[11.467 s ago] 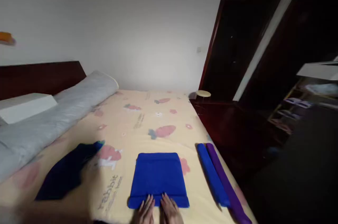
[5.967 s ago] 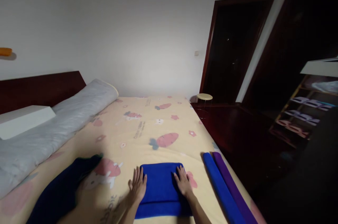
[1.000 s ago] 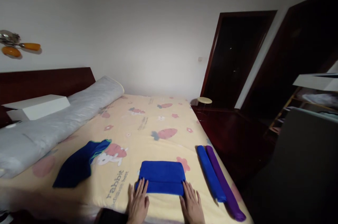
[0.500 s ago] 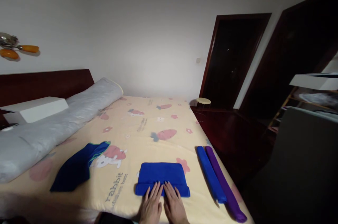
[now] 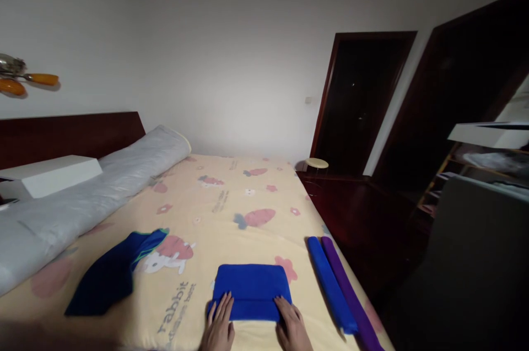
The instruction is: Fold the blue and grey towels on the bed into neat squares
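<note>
A blue cloth (image 5: 252,282) lies folded into a flat rectangle on the bed near me, with a thicker folded band along its near edge. My left hand (image 5: 220,324) rests its fingers on the band's left end. On the band's right end lie the fingers of my right hand (image 5: 292,324). Both hands are flat with fingers stretched out, pressing on the cloth rather than gripping it. To the right, a rolled blue cloth (image 5: 330,285) and a rolled purple cloth (image 5: 351,290) lie side by side. A crumpled dark blue cloth with green trim (image 5: 111,274) is at the left.
The bed (image 5: 231,202) has a patterned yellow sheet. A long grey bolster-like roll (image 5: 103,191) lies along the headboard (image 5: 70,136), bearing a white box (image 5: 61,174). A round stool (image 5: 317,163) stands beyond the far corner. A dark panel (image 5: 475,252) and a shelf rack (image 5: 444,166) stand right.
The blue cloth has become shorter front to back since the oldest frame, its near edge folded over. My hands moved together to the middle, then apart to the band's ends.
</note>
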Motion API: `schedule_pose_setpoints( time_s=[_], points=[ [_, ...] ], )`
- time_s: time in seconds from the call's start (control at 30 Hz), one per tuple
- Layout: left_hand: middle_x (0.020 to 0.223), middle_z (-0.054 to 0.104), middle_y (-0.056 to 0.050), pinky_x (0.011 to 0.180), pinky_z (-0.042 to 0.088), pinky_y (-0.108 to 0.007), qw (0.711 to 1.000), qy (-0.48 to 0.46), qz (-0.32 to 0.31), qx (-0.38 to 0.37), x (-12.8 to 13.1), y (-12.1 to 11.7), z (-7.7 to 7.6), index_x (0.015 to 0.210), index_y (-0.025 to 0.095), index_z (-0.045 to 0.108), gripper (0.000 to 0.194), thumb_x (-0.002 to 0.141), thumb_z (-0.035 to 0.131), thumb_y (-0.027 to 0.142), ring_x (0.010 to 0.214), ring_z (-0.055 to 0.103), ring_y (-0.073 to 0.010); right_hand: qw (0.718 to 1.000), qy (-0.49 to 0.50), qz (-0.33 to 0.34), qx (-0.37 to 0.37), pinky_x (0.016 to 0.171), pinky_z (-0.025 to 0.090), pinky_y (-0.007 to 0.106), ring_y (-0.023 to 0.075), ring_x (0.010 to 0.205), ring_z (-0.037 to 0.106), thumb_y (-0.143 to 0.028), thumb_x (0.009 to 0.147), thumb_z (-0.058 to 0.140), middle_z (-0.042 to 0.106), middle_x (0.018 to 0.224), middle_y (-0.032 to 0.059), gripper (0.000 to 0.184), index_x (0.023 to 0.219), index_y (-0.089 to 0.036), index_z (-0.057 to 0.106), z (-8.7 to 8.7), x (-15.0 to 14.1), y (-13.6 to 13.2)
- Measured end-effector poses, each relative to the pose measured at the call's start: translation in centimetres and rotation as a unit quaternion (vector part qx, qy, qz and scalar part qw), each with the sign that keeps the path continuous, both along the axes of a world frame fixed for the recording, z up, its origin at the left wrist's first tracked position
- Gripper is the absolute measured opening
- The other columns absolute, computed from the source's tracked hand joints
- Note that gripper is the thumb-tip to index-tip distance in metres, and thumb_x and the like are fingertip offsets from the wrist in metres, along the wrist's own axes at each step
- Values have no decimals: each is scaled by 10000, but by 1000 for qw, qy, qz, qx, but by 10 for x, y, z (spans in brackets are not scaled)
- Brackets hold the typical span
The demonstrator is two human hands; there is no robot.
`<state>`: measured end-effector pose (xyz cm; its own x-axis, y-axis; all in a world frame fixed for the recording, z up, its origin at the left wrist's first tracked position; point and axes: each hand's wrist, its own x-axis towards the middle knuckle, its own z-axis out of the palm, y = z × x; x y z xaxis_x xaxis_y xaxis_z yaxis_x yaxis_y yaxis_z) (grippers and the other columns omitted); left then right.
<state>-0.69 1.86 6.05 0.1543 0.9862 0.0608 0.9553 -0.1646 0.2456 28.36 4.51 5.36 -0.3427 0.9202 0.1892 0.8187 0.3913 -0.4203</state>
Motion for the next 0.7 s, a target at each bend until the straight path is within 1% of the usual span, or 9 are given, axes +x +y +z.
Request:
schedule_pose_setpoints(
  time_s=[0.1,0.17,0.2,0.33,0.4,0.43,0.5,0.6,0.7],
  points=[
    [1578,282,9,1207,208,-486,999,3,6,-42,0,15,0,1481,268,354,728,767,400,134,1458,258,-225,999,-14,-28,4,1112,344,511,308,1317,476,-151,707,475,570,1385,72,650,1346,-241,557,5,-8,9],
    [1601,228,-22,1204,182,-505,998,5,24,-58,8,24,-1,1485,233,347,743,750,398,140,1478,190,-242,999,-30,-44,11,1099,337,530,340,1308,474,-154,658,512,576,1376,82,665,1312,-251,582,8,-23,13],
    [1606,220,-30,1204,169,-506,998,4,21,-67,14,28,-2,1489,228,338,750,746,389,138,1482,174,-243,998,-37,-42,11,1091,339,527,346,1297,481,-155,640,525,582,1368,80,673,1301,-264,588,9,-32,14],
    [1572,336,-41,1209,161,-481,990,-18,-51,-131,40,38,-11,1480,247,360,751,734,397,171,1464,242,-248,998,-39,-19,-37,1053,368,477,337,1222,536,-209,653,562,635,1283,61,591,1231,-316,626,8,-72,16],
    [1567,346,-44,1213,153,-473,987,-31,-57,-148,45,40,-13,1478,239,365,751,729,429,218,1463,244,-259,998,-32,-21,-58,1054,368,455,338,1230,528,-254,672,578,630,1289,73,557,1225,-301,633,5,-81,18],
    [1568,342,-41,1215,145,-467,987,-37,-50,-151,44,41,-13,1479,236,362,752,730,437,237,1465,238,-257,998,-30,-22,-60,1063,360,451,338,1241,520,-265,676,581,620,1305,77,567,1240,-293,626,3,-81,20],
    [1570,338,-24,1216,123,-459,986,-47,-42,-155,36,41,-7,1481,248,356,748,738,442,262,1466,233,-245,998,-34,-12,-56,1089,329,458,336,1267,502,-262,674,578,596,1347,73,619,1292,-290,595,-3,-70,24],
    [1592,275,11,1209,108,-471,986,-40,-35,-159,13,36,8,1494,287,313,768,738,452,286,1473,213,-237,997,-45,4,-58,1117,297,480,332,1320,459,-289,699,567,531,1429,47,686,1382,-311,515,-13,-36,29],
    [1605,203,8,1190,138,-492,991,-7,-2,-135,-12,25,23,1500,298,280,771,751,456,327,1478,194,-243,997,-47,-15,-61,1122,294,497,328,1370,402,-375,769,534,430,1502,48,675,1435,-295,454,-22,1,28]
  ],
)
